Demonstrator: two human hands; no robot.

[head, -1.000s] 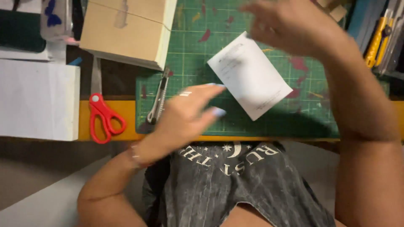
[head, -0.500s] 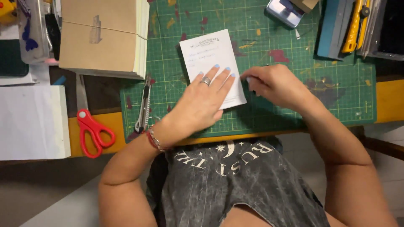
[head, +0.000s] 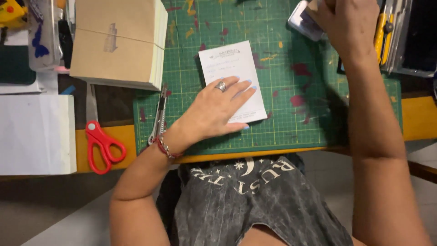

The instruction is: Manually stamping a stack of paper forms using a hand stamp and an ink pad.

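My left hand (head: 218, 109) lies flat, fingers spread, on the lower half of a white printed card (head: 230, 68) that rests on the green cutting mat (head: 282, 114). A ring shows on one finger and a bracelet on the wrist. My right hand (head: 343, 20) is at the far right top of the mat, its fingers curled over a small grey and white box-like object (head: 302, 20). Only part of that object shows, and the grip on it is partly hidden.
A stack of tan and cream sheets tied with string (head: 120, 41) lies left of the mat. A metal utility knife (head: 159, 118) lies at the mat's left edge, red scissors (head: 102, 146) and white paper (head: 34, 134) further left. Yellow-handled tools (head: 387, 32) stand at right.
My right hand has left the card's right edge and gone up to the small object at the top right. My left hand stays pressed on the card, which now lies straighter.
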